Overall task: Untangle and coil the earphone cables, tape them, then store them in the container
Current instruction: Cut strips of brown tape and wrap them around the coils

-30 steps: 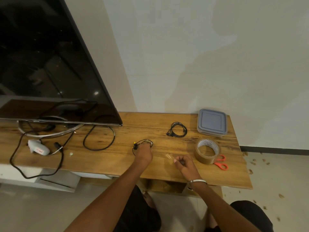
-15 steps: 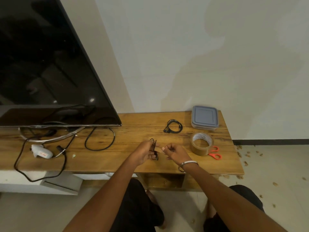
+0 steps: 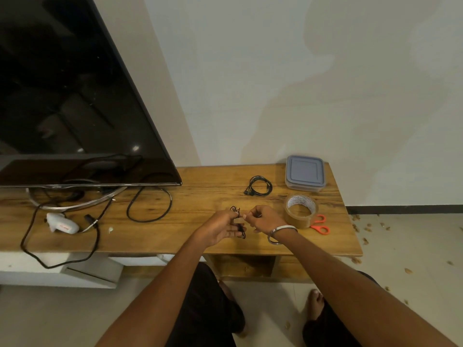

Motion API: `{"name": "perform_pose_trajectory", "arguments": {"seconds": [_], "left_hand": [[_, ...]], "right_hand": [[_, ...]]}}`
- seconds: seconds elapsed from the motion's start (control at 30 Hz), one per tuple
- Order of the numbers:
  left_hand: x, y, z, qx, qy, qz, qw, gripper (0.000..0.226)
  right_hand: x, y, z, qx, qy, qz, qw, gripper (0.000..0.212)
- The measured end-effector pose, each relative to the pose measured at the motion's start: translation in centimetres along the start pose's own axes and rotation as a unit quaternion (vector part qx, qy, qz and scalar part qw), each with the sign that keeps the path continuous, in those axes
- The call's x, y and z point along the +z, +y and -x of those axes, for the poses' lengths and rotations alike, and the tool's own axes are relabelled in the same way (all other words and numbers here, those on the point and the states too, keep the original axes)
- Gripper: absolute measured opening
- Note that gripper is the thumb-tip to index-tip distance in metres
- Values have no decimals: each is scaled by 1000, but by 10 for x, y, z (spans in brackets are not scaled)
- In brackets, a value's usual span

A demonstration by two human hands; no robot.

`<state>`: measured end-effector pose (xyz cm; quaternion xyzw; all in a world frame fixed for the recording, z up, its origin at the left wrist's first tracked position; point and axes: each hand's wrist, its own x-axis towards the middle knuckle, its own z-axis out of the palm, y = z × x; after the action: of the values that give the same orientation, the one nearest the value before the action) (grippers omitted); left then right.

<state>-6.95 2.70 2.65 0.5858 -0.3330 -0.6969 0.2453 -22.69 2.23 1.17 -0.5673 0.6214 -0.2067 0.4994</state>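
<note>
I see my left hand [image 3: 220,227] gripping the coiled earphone cable [image 3: 238,221]; my right hand [image 3: 265,219] pinches a tape piece [image 3: 244,217] against it.

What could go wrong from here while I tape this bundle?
The tape strip pinched by the right hand may stick to fingers or fold on itself. The earphone coil in the left hand has loops poking out, so it could loosen before it is wrapped. The container has its lid on.
</note>
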Motion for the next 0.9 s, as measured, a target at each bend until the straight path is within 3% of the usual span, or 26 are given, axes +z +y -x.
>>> {"name": "perform_pose_trajectory", "arguments": {"seconds": [0.4,0.73,0.9], "left_hand": [[-1,-8,5,38,-45,-40,997,23],[4,-12,11,52,-80,0,995,27],[5,-17,9,46,-79,31,995,26]], "right_hand": [[-2,4,2,21,5,6,1000,18],[-1,9,8,45,-11,-9,999,30],[2,10,11,21,20,10,1000,29]]}}
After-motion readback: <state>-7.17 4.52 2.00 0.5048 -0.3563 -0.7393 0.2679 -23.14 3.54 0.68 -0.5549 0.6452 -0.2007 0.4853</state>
